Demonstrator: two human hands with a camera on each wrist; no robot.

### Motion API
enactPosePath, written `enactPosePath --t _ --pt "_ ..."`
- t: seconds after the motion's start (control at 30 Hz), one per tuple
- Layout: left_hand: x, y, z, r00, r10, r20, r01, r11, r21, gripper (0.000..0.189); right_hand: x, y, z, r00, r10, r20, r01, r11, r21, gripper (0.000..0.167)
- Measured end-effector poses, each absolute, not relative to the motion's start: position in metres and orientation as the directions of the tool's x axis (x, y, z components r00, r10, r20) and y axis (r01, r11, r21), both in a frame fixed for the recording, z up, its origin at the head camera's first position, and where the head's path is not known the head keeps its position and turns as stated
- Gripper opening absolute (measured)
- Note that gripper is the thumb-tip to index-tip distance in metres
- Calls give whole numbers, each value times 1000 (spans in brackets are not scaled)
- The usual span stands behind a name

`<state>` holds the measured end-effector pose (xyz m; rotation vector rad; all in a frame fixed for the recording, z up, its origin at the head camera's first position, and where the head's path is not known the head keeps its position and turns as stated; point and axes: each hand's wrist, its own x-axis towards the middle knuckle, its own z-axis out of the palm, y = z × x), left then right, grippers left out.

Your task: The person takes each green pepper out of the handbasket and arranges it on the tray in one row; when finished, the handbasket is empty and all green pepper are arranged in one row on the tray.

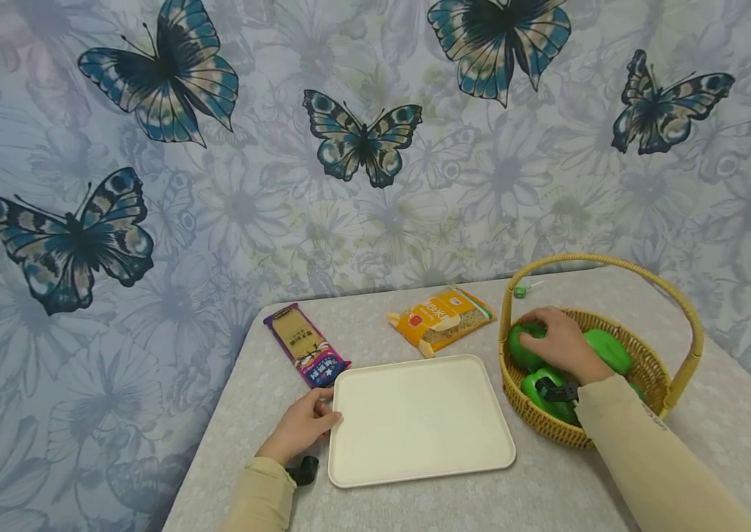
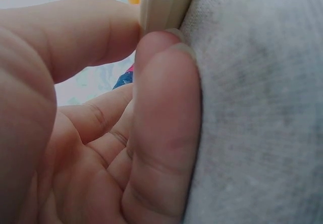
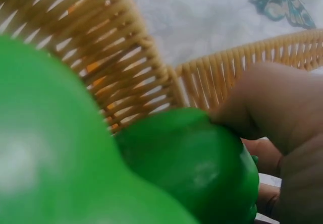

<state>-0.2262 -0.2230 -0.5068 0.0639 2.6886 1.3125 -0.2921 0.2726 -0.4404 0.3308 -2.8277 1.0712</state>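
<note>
My left hand (image 1: 302, 425) is at the left edge of a cream rectangular tray (image 1: 422, 421). In the left wrist view the thumb lies on the tray rim (image 2: 164, 4) and the fingertips come up from below, so the edge is pinched. At the right, my right hand (image 1: 563, 343) reaches into a wicker basket (image 1: 531, 420) and grips a dark green bell pepper (image 3: 189, 158) near the basket wall. A lighter green pepper (image 1: 548, 399) lies under the wrist. Another smooth green item (image 1: 610, 351) rests farther right in the basket.
A purple noodle packet (image 1: 306, 343) lies beyond the tray's left corner, and an orange grain bag (image 1: 443, 319) behind the tray. The tall basket handle (image 1: 604, 258) arches over the right hand. Near the back edge is a small green object (image 1: 520, 292). A butterfly-patterned wall stands behind.
</note>
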Motion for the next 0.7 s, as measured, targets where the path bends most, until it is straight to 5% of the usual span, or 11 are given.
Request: enactPosePath --t 0.47,0.7 --pt "-226 -223 -506 -988 97 -118 -33 618 786 50 -294 272 -443 -967 -220 129 -252 759 -600 66" --pt "-226 -223 -506 -988 100 -115 -29 615 788 49 -291 272 -442 -964 -243 107 -257 746 -615 60"
